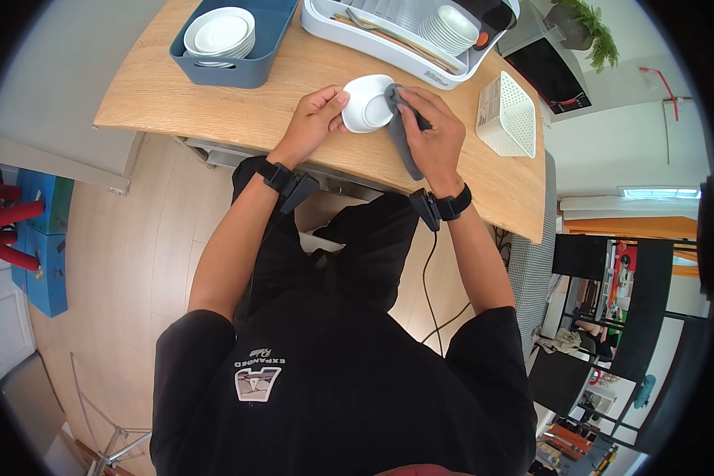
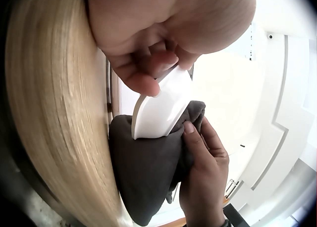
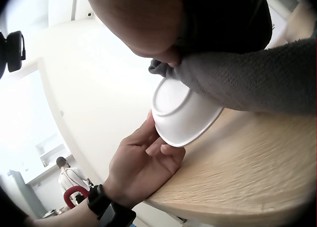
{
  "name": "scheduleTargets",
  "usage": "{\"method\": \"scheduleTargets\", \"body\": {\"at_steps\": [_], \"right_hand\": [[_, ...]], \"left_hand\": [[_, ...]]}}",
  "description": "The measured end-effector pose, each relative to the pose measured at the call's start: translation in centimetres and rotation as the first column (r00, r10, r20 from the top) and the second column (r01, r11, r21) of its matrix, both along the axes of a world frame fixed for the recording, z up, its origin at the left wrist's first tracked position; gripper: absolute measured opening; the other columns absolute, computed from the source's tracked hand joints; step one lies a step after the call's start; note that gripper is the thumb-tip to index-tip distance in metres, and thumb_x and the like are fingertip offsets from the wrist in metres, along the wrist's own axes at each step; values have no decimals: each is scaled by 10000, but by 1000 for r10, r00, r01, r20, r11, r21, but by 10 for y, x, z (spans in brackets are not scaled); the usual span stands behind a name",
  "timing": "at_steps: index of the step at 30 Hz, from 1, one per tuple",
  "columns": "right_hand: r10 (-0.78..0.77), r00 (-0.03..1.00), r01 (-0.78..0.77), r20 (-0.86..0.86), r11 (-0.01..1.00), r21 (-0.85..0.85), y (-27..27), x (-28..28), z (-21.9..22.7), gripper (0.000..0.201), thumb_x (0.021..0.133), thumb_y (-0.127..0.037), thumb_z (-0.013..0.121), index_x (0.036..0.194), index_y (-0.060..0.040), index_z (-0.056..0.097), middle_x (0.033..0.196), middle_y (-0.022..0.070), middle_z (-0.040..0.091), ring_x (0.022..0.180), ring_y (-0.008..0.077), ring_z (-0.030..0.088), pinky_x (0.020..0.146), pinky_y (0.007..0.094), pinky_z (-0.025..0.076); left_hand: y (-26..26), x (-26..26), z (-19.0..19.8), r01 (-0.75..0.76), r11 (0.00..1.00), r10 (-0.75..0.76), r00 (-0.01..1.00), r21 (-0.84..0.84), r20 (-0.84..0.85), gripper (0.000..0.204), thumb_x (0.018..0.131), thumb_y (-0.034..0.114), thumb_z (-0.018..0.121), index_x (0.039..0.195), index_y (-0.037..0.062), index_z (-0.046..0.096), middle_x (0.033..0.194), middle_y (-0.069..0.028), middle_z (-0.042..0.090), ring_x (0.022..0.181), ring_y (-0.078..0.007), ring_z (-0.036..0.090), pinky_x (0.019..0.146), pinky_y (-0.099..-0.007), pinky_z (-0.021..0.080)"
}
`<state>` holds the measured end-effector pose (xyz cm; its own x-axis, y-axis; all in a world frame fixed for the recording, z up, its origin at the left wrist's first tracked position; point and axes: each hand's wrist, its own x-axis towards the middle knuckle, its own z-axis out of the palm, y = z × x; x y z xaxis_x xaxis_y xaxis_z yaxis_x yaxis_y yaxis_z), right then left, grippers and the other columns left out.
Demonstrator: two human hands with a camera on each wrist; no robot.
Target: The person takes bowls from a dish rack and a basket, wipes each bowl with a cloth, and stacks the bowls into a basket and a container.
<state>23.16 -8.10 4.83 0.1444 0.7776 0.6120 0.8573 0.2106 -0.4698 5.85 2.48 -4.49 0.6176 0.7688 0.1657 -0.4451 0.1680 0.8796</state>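
Observation:
A small white dish (image 1: 365, 107) is held above the near part of the table, its underside ring facing up. My left hand (image 1: 312, 123) pinches the dish's left edge between thumb and fingers. With my right hand (image 1: 434, 133) I grip a dark grey cloth (image 1: 403, 147) and press it on the dish's right edge; the cloth's lower end hangs down. In the left wrist view the cloth (image 2: 146, 162) wraps round the far end of the dish (image 2: 166, 105). The right wrist view shows the foot ring of the dish (image 3: 185, 118) beside the cloth (image 3: 247, 81).
On the wooden table (image 1: 155, 91), a blue bin (image 1: 254, 73) with stacked white bowls (image 1: 220, 33) stands at the back left. A dish rack (image 1: 349, 44) holding bowls and utensils is at the back, and a white perforated basket (image 1: 506, 119) stands at the right.

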Motion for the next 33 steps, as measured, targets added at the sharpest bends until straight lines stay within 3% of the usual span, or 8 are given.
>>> {"method": "scheduleTargets", "body": {"at_steps": [1, 7, 10, 21, 24, 26, 29, 33], "right_hand": [[-9, 999, 8, -43, 1000, -30, 1, 0, 0, 241, 858, -44, 746, 1096, -62, 775, 1099, 99, 755, 974, 227, 730, 845, 296, 559], [-79, 991, 72, -106, 995, -65, 1, 10, -13, 254, 867, -78, 764, 1111, -4, 755, 1104, 154, 750, 992, 234, 725, 887, 312, 546], [-70, 994, 67, -80, 997, -40, -2, 15, -17, 241, 846, -98, 763, 1082, -49, 764, 1060, 129, 754, 935, 270, 730, 839, 327, 559], [-39, 998, 34, -58, 995, -89, -13, 16, -15, 225, 835, -77, 768, 1058, -49, 768, 1058, 122, 756, 933, 269, 730, 827, 320, 563], [-6, 1000, 6, -3, 993, -120, -14, 17, -13, 219, 840, -75, 766, 1056, -37, 764, 1057, 130, 756, 932, 261, 731, 833, 318, 560], [-60, 986, 42, -157, 992, -120, -12, 19, -15, 254, 871, -64, 770, 1115, 7, 746, 1057, 142, 759, 946, 182, 716, 848, 290, 548], [-127, 953, 97, -275, 988, -120, -10, 26, -13, 263, 885, -75, 765, 1135, 3, 742, 1058, 125, 758, 932, 145, 700, 826, 272, 544], [-114, 964, 98, -239, 992, -80, -7, 28, -6, 258, 888, -68, 758, 1133, 10, 740, 1072, 120, 752, 940, 146, 696, 828, 272, 542]], "left_hand": [[2, 0, -1, 7, 1000, -7, 1000, -10, -3, 292, 1070, 266, 546, 1071, -1, 665, 702, 43, 506, 638, -36, 452, 653, -223, 467], [0, -1, 2, -40, 999, 40, 999, -30, 17, 292, 1078, 280, 524, 1003, 24, 646, 699, 38, 528, 639, -43, 489, 666, -230, 477], [4, 1, -3, -32, 996, 36, 998, -79, 53, 295, 1085, 285, 506, 990, 39, 636, 704, 28, 555, 649, -56, 533, 682, -239, 488], [3, 0, -4, -18, 997, 27, 993, -79, 111, 305, 1092, 300, 478, 1014, 47, 628, 816, -27, 663, 723, -86, 619, 764, -264, 523], [4, 1, -5, -14, 997, 24, 991, -79, 128, 318, 1095, 306, 466, 1027, 43, 632, 851, -40, 678, 745, -95, 630, 780, -268, 522], [4, 2, -5, -22, 997, 30, 994, -71, 107, 325, 1096, 309, 461, 1038, 40, 634, 863, -43, 682, 751, -100, 633, 788, -269, 521], [1, 0, -3, -30, 998, 36, 994, -62, 99, 309, 1087, 292, 488, 1046, 30, 646, 858, -42, 680, 770, -104, 644, 793, -266, 519], [-6, -2, 5, -44, 996, 44, 999, 78, 8, 264, 1040, 225, 593, 1093, -14, 693, 880, -43, 695, 787, -90, 645, 771, -250, 500]]}}
